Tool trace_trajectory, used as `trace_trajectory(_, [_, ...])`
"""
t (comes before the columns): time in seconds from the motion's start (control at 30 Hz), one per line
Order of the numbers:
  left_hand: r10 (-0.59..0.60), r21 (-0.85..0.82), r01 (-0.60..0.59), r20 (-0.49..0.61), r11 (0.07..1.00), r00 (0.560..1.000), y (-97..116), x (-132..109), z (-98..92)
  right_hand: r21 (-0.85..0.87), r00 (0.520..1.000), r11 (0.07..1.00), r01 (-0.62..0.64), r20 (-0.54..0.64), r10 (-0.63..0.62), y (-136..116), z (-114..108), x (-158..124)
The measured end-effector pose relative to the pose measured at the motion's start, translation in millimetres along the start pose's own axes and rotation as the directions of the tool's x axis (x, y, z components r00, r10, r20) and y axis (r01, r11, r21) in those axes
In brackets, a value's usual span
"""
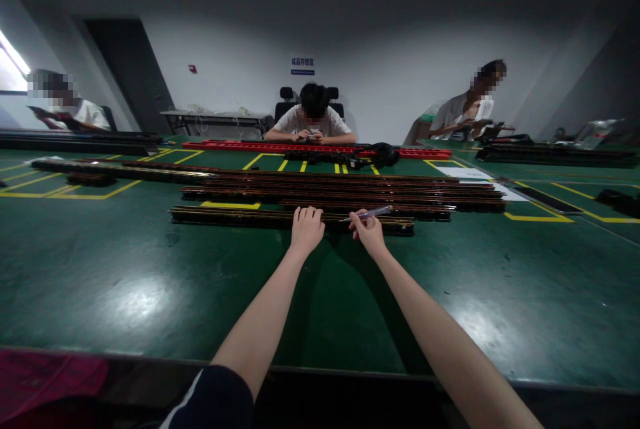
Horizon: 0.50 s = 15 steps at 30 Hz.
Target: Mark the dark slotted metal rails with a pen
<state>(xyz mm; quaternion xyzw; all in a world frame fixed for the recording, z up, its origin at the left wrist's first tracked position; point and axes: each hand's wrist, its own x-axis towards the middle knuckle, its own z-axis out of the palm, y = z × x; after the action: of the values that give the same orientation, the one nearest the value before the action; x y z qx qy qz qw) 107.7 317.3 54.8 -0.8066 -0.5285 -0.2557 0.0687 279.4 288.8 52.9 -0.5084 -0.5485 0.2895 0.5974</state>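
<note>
Both my arms reach across a green table (150, 269). My left hand (306, 227) rests with curled fingers on the nearest long dark strip (235, 217), which lies crosswise on the table. My right hand (369, 229) is closed around a thin clear pen-like tool (367, 214) whose tip points right, just above the same strip. Several more long dark strips (350, 187) lie in rows behind it.
A long red rail (250, 145) lies at the far edge, where a seated person (311, 123) works opposite me. Two other people sit at the far left (75, 112) and far right (465, 112). Yellow lines (100, 194) mark the table. More dark strips (555, 155) lie at the right.
</note>
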Motion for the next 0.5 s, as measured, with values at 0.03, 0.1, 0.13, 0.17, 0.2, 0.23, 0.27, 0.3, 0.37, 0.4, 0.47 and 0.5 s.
trace_trajectory(0.03, [-0.002,-0.002,0.002,0.005,1.000,1.000,0.2,-0.1,-0.3,0.001,1.000,1.000,0.003,-0.002,-0.003,0.3,0.1,-0.1])
trace_trajectory(0.1, [-0.002,-0.003,0.002,0.011,1.000,1.000,0.6,-0.2,-0.8,0.006,1.000,1.000,0.002,-0.017,-0.002,0.3,0.1,-0.5])
trace_trajectory(0.13, [0.000,-0.005,0.000,0.012,1.000,1.000,0.7,-0.3,-1.0,0.013,1.000,1.000,-0.002,-0.029,0.002,0.0,0.1,-0.9])
trace_trajectory(0.17, [0.001,-0.007,-0.001,0.012,1.000,1.000,0.7,-0.4,-1.0,0.020,0.999,1.000,-0.008,-0.043,0.009,-0.4,0.0,-1.3])
trace_trajectory(0.2, [0.002,-0.010,-0.001,0.011,1.000,1.000,0.6,-0.4,-1.0,0.026,0.998,1.000,-0.015,-0.059,0.016,-1.1,-0.1,-1.8])
trace_trajectory(0.23, [0.002,-0.015,-0.002,0.010,1.000,1.000,0.4,-0.4,-0.9,0.031,0.997,0.999,-0.019,-0.077,0.022,-1.8,-0.2,-2.2])
trace_trajectory(0.27, [0.003,-0.020,-0.003,0.009,1.000,1.000,0.1,-0.4,-0.7,0.034,0.995,0.999,-0.022,-0.096,0.025,-2.6,-0.3,-2.5])
trace_trajectory(0.3, [0.003,-0.023,-0.002,0.009,1.000,1.000,-0.2,-0.3,-0.5,0.032,0.993,0.999,-0.024,-0.116,0.028,-3.4,-0.4,-2.8])
trace_trajectory(0.37, [0.004,-0.031,-0.003,0.009,1.000,1.000,-0.9,-0.2,-0.1,0.016,0.986,0.999,-0.030,-0.163,0.032,-4.7,-0.4,-3.0])
trace_trajectory(0.4, [0.005,-0.034,-0.004,0.008,0.999,1.000,-1.1,-0.1,-0.1,0.007,0.982,0.999,-0.034,-0.187,0.035,-5.2,-0.4,-3.0])
trace_trajectory(0.47, [0.007,-0.039,-0.006,0.005,0.999,1.000,-1.1,-0.1,-0.2,-0.009,0.972,0.999,-0.050,-0.232,0.047,-5.6,-0.3,-2.6])
trace_trajectory(0.5, [0.006,-0.035,-0.006,0.003,0.999,1.000,-0.9,-0.1,-0.3,-0.013,0.967,0.998,-0.059,-0.250,0.053,-5.5,-0.3,-2.3])
